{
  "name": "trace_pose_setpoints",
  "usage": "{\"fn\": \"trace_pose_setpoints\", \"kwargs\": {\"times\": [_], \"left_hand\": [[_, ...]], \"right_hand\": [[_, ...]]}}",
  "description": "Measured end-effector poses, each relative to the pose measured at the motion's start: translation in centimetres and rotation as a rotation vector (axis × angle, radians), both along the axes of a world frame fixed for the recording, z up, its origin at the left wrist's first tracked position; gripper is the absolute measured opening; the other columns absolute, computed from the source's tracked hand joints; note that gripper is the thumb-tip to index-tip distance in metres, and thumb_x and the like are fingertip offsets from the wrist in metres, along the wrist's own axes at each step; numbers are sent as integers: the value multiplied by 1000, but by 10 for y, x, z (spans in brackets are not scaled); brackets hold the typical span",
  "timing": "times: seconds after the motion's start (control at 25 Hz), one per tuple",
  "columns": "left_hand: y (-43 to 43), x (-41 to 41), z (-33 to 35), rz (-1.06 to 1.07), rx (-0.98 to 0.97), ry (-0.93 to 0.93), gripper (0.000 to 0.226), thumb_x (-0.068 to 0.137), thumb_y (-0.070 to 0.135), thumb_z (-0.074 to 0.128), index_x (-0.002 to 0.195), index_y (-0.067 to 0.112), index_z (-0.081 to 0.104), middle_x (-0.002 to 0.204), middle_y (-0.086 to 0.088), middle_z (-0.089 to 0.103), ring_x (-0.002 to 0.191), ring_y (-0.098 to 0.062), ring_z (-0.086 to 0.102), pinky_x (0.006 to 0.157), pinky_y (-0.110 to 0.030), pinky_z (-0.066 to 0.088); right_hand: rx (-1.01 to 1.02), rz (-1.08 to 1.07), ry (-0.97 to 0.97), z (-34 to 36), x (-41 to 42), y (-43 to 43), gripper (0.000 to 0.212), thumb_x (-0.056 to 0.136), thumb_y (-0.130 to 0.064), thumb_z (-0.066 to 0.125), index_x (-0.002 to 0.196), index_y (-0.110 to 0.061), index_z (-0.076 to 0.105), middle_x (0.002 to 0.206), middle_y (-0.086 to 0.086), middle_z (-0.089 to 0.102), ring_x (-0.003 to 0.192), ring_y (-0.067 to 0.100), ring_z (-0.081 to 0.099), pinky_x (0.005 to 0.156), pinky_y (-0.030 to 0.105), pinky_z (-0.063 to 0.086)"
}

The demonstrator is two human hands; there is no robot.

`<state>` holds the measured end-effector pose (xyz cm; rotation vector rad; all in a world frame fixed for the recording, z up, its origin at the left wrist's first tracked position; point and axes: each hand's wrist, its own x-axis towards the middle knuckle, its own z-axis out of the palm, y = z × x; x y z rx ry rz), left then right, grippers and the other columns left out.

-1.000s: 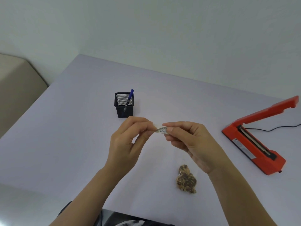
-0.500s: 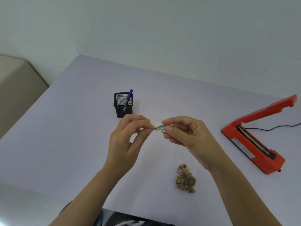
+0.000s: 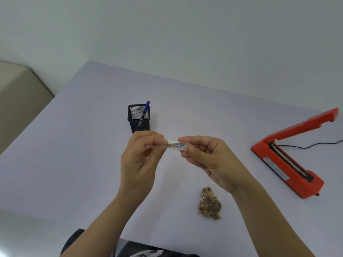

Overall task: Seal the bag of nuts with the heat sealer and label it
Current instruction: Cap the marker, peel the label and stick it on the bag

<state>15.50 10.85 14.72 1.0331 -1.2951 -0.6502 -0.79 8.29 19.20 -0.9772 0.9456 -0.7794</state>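
Observation:
A small white label point(image 3: 177, 145) with blue handwriting is held in the air between both hands. My left hand point(image 3: 142, 158) pinches its left end and my right hand point(image 3: 207, 160) pinches its right end. Below the right wrist, a small clear bag of nuts point(image 3: 209, 204) lies flat on the pale table point(image 3: 74, 164). The red heat sealer point(image 3: 289, 160) sits at the right with its arm raised open.
A black mesh pen holder point(image 3: 138, 118) with a blue pen point(image 3: 145, 110) stands behind my left hand. The sealer's black cord point(image 3: 311, 145) runs off the right edge. A beige cushion point(image 3: 16, 97) lies beyond the table's left edge.
The hands have pulled slightly apart, so more of the label shows between the fingertips. The bag and the sealer have stayed in place.

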Motion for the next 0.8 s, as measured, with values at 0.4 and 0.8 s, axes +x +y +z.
{"fn": "trace_pose_setpoints", "kwargs": {"times": [0.4, 0.8], "left_hand": [[-3, 3, -3, -101, 231, 358, 13, 80, 22, 63, 83, 32, 70, 82, 8, 70, 76, -10, 65, 74, -19, 52], [-7, 8, 1, -199, 322, 483, 12, 83, 21, 63, 79, 31, 69, 86, 10, 69, 79, -9, 64, 72, -21, 53]], "right_hand": [[-111, -45, 30, -8, 7, -8, 16, 68, -22, 64, 80, -27, 73, 73, -7, 73, 74, 5, 69, 68, 14, 51], [-26, -49, 18, -16, 9, -14, 14, 73, -20, 62, 84, -19, 71, 69, -7, 71, 70, 3, 67, 64, 10, 51]]}}
